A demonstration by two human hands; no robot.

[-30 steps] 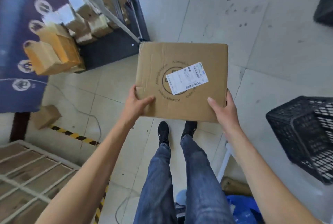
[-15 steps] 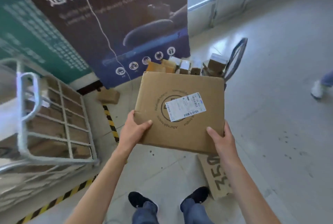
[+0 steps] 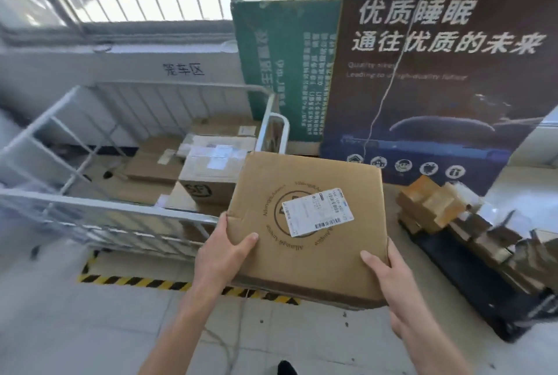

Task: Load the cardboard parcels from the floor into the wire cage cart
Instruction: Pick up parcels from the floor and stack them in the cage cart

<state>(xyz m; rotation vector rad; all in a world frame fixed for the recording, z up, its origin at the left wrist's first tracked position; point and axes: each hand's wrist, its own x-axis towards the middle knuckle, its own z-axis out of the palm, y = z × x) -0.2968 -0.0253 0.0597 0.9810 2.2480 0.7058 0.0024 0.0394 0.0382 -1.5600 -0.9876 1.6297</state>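
Two hands carry one flat cardboard box [image 3: 308,232] in the air at the near right corner of the wire cage cart [image 3: 105,202]. The box is not yet inside. Your left hand [image 3: 223,251] grasps its near left corner and your right hand [image 3: 389,272] its near right corner. Each thumb lies on the top face. The fingers are curled out of sight beneath.

Handling, as judged from this view:
- Weight: probably light to moderate, since a hold on the near edge alone keeps the box almost level.
- Stiffness: the board looks rigid, with the faces flat and unbowed. The near left corner shows a small crease, so do not press there.
- Surface: dry paper should grip well. The white label [image 3: 317,211] is likely smoother, so keep your thumbs off it.
- Contents: unknown. Treat them as fragile.

For the lift over the rail, move your palms further under the two side edges. Lower the box flat beside the parcels [image 3: 211,169] already in the cart.
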